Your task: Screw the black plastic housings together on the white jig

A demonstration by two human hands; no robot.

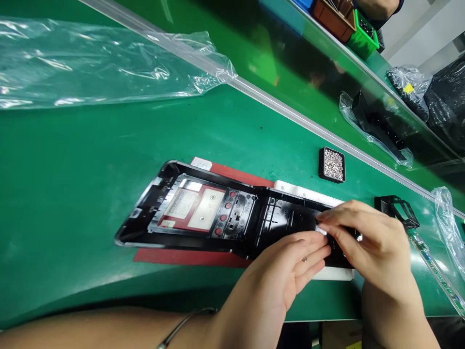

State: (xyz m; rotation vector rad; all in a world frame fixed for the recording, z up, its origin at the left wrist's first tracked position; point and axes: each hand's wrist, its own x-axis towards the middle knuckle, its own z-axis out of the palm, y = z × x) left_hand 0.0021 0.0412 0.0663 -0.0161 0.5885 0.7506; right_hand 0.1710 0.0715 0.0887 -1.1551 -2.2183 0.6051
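Note:
My left hand (286, 266) is turned palm up, its fingers stretched out over the black plastic housing (240, 247). A small metal piece (304, 259) lies on those fingers. My right hand (374, 237) pinches thumb and forefinger together just above the left fingertips. A small whitish piece (321, 230) shows at the pinch, too small to name. The long housing has a rectangular window at its left end and lies on a red board (203, 257) and a white block (334, 274). Both hands cover part of its right end.
A small black box (321, 165) of tiny metal parts stands behind the housing. On the right are a black plastic frame (395, 208) and a shiny clear-handled tool (432, 266). Plastic film (109, 72) covers the back left. Bins (363, 39) and a co-worker's arm (378, 7) are beyond.

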